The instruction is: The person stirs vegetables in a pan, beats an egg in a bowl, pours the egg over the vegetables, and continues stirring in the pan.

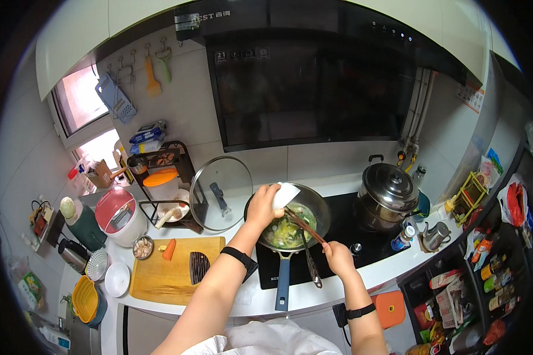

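Observation:
My left hand (264, 206) grips a white bowl (286, 195), tilted over a frying pan (322, 213) on the black cooktop. Wooden chopsticks (308, 230) are held in my right hand (339, 257), their tips close to the bowl's lip. Green and yellow food (288, 230) with liquid lies in the pan. A spatula (312, 265) leans over the near rim, beside the pan's blue handle (283, 284). The bowl's contents are hidden.
A glass lid (222, 195) stands against the back wall. Left lies a wooden cutting board (160, 279) with a carrot piece (169, 249). A lidded steel pot (388, 191) stands right, near a white-capped bottle (403, 238). A range hood (311, 93) hangs above.

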Motion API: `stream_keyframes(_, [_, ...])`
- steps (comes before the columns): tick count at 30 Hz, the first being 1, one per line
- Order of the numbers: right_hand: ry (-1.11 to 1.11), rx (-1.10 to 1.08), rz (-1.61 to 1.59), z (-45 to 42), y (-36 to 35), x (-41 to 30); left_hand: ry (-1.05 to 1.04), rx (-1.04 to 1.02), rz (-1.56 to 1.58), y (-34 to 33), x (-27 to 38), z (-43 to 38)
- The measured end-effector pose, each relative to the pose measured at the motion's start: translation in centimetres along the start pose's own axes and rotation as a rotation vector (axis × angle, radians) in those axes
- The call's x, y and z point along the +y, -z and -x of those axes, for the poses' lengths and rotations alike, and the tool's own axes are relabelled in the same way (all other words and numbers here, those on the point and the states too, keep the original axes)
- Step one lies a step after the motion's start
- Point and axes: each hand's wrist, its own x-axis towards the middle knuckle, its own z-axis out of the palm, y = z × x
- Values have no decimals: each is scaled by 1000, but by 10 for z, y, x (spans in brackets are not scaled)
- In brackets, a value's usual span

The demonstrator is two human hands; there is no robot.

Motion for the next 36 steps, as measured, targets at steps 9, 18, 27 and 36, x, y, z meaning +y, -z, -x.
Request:
stream_keyframes(9, [-12,-26,-84,10,7,-3,13,-26,-71,-5,9,4])
stream_keyframes(18, [-25,-81,-68,-2,6,3,149,33,-49,-10,7,11])
stream_keyframes(27, [-30,5,-194,20,23,1,761,236,277,-43,-61,52])
stream_keyframes(36, [-36,51,-248,75,55,-92,1106,343,1585,32,-27,85])
